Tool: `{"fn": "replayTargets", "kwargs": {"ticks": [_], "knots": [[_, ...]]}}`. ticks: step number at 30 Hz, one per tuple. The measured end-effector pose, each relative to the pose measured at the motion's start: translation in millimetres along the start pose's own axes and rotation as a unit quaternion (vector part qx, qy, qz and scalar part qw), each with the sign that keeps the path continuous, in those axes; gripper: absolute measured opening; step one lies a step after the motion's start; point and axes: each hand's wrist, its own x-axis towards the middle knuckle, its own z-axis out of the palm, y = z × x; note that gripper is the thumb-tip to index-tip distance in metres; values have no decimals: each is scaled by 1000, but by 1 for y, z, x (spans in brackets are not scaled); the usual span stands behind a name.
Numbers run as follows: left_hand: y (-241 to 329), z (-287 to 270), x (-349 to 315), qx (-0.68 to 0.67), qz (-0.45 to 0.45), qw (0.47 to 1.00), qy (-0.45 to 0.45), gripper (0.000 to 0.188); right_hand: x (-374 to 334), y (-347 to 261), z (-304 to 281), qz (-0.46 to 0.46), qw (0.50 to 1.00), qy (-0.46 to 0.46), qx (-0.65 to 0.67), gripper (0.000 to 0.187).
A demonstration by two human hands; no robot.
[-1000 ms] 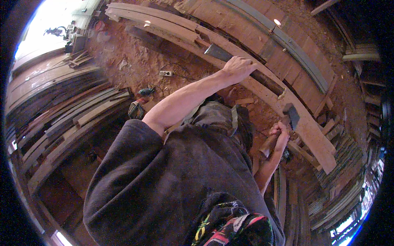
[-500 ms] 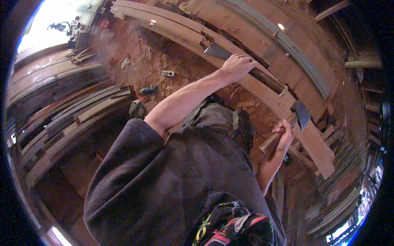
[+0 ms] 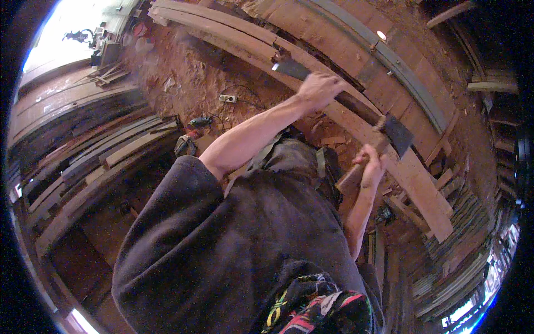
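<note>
My left hand (image 3: 320,91) is wrapped round a long broad-bladed chisel (image 3: 293,69). The chisel's grey blade points to the upper left, and its dark wooden handle runs to the lower right along a timber beam (image 3: 420,195). In my right hand (image 3: 371,160) is a hatchet, gripped by its thick wooden handle (image 3: 350,179). The hatchet's dark flat head (image 3: 399,136) is over the beam, close to the butt end of the chisel handle. Whether they touch I cannot tell. Near the blade tip, a reddish notch (image 3: 281,55) shows in the wood.
More long timbers and a grey metal rail (image 3: 409,83) lie beyond the beam. On the reddish dirt floor are a white socket strip (image 3: 227,98) with a cord and a power tool (image 3: 200,121). Stacked boards (image 3: 105,153) stand left; thin slats (image 3: 467,222) are piled right.
The hatchet has moved up and left, bringing its head close to the chisel's butt end. My left hand and the chisel have shifted slightly to the upper left.
</note>
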Motion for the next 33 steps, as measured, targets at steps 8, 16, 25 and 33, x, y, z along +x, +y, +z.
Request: {"fn": "replayTargets", "kwargs": {"ticks": [8,16,25,33], "knots": [[4,-4,0,-29,1,998,53,31,-8,-19,-33,20,1000,0,-1,15],[15,-7,0,-65,7,997,40,35,-12,-16,-39,1,1000,19,17,16],[4,-11,-1,-42,-4,998,54,28,-6,-19,-31,-5,1000,-22,21,14],[-7,-11,-5,-80,8,993,86,30,-15,-25,-13,-19,1000,-23,-8,23]]}}
